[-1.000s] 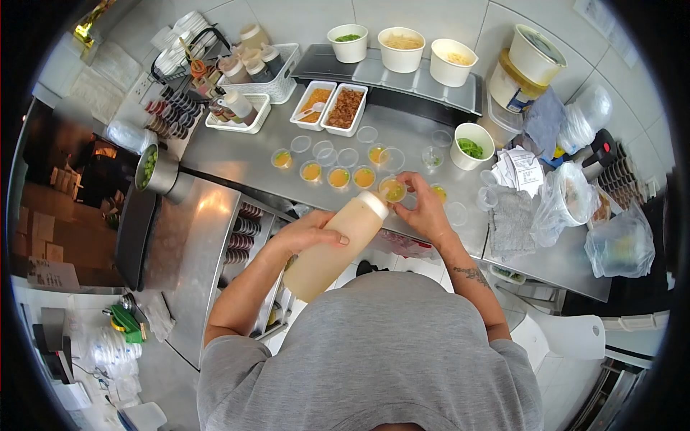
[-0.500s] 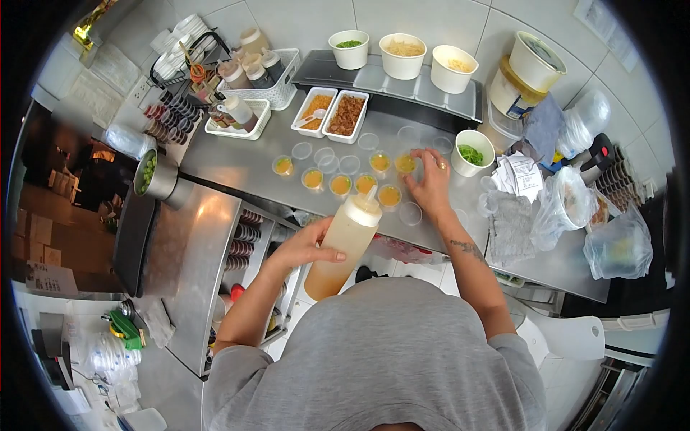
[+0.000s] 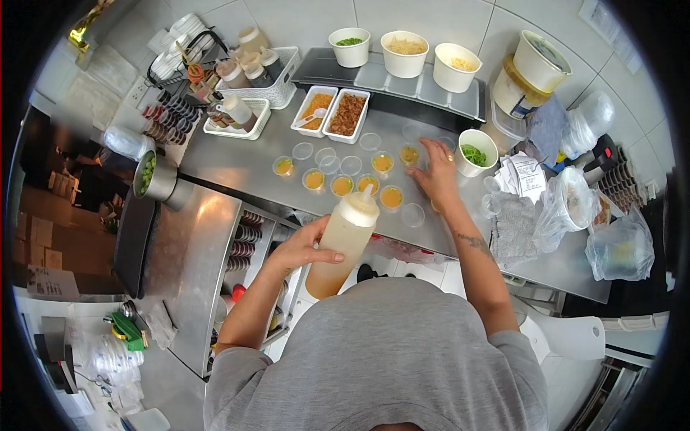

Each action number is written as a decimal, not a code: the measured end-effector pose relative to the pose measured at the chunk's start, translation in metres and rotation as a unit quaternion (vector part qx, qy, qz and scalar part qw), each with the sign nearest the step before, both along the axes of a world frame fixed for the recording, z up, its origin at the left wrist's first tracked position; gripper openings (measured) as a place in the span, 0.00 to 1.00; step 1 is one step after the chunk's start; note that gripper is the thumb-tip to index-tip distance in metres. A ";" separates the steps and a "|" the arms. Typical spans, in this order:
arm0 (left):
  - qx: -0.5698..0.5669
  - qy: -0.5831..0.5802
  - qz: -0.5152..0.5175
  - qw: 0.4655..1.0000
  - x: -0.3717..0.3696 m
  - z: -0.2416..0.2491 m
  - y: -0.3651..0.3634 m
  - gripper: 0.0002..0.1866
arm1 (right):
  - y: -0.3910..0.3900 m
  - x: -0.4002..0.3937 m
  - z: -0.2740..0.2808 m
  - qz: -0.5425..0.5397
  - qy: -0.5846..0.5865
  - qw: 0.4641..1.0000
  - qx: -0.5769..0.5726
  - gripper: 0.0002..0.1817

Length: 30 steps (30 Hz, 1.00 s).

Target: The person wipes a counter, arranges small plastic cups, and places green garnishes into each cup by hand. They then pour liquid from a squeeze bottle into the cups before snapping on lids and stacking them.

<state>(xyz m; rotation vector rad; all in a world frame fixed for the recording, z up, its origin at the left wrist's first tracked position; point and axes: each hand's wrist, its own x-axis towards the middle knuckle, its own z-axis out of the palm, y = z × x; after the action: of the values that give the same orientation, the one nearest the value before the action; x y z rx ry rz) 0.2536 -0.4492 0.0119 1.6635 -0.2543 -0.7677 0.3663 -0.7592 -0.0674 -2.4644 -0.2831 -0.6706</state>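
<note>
My left hand (image 3: 305, 248) is wrapped round a translucent squeeze bottle (image 3: 346, 235) with a white cap, tilted with its nozzle toward the counter. Amber liquid shows low in the bottle. My right hand (image 3: 437, 172) is over the counter with its fingers apart, just right of a small clear cup (image 3: 409, 155) of yellow sauce. Several more sauce cups (image 3: 382, 162) stand to the left of it, with green bits in some. A bit of yellow shows by the right wrist, mostly hidden. Clear round lids (image 3: 351, 166) lie among the cups.
White trays of orange bits (image 3: 316, 109) and brown chopped pieces (image 3: 346, 115) stand behind. A tub of greens (image 3: 476, 153) sits right of my right hand. White tubs (image 3: 405, 54) line the back shelf (image 3: 309, 70). Receipts (image 3: 525, 177), a grey cloth (image 3: 514, 224) and bagged containers (image 3: 569, 200) lie right.
My right hand has moved slightly right, off the sauce cup it was at, and its fingers have spread. That cup sits slightly farther back. My left hand and the bottle have barely moved.
</note>
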 end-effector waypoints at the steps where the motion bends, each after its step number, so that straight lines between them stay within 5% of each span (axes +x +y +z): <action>1: -0.004 0.001 0.004 1.000 0.000 0.000 0.000 0.44 | -0.004 -0.010 0.004 -0.005 0.006 1.000 0.011 0.36; 14: -0.037 -0.005 -0.047 0.998 0.014 -0.014 -0.011 0.41 | -0.008 -0.023 -0.007 -0.116 0.124 0.985 0.039 0.28; 26: -0.003 -0.025 -0.072 0.997 0.022 -0.015 -0.027 0.40 | 0.000 -0.050 0.019 -0.056 0.096 0.981 0.160 0.32; 30: -0.009 -0.019 -0.075 0.997 0.022 -0.018 -0.032 0.39 | 0.012 -0.075 0.027 0.051 0.082 0.980 0.171 0.34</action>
<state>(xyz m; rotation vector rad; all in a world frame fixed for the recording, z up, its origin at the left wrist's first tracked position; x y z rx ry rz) 0.2758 -0.4813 -0.0066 1.6554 -0.4159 -0.8448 0.2909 -0.7476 -0.0404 -2.1432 -0.2086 -0.4279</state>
